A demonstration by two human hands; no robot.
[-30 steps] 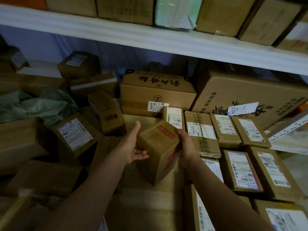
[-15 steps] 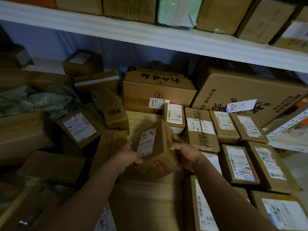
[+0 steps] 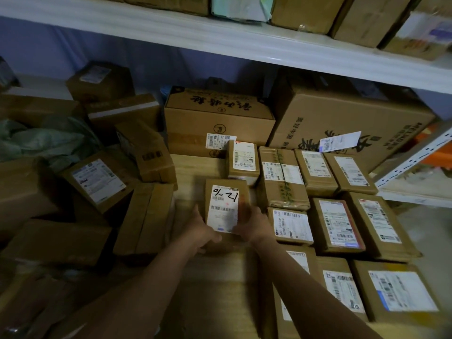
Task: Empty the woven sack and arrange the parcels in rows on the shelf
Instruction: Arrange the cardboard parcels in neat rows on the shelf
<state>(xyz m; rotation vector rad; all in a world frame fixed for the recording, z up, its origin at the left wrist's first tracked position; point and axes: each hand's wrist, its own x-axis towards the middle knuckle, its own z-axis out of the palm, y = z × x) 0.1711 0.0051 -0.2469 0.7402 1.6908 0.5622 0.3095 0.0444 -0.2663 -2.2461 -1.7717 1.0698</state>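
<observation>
Two hands, left (image 3: 204,232) and right (image 3: 254,225), clamped on parcel (image 3: 226,204), label up, resting on shelf (image 3: 195,167) left of the rows. Risk: skewed placement, or nudging neighbour box (image 3: 283,177) while sliding in.

The small parcel (image 3: 225,206), earlier tilted on edge between both hands, has been turned label-up and laid flat on the shelf (image 3: 195,167), beside the rows.
</observation>
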